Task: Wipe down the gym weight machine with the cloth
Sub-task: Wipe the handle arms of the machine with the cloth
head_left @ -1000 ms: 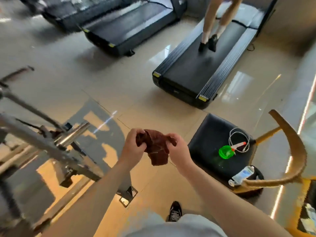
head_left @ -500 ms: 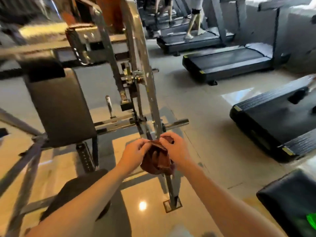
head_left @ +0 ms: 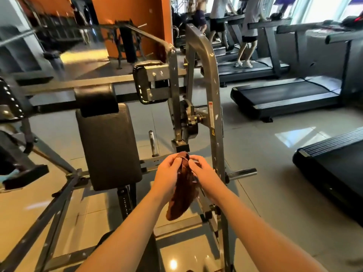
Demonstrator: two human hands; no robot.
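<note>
Backrest padding, black, sits leftmost; next the left hand pinches the hanging brown cloth at its top, the right hand grips its other side with curled fingers, in front of the weight machine upright; treadmills stand rightward.
</note>
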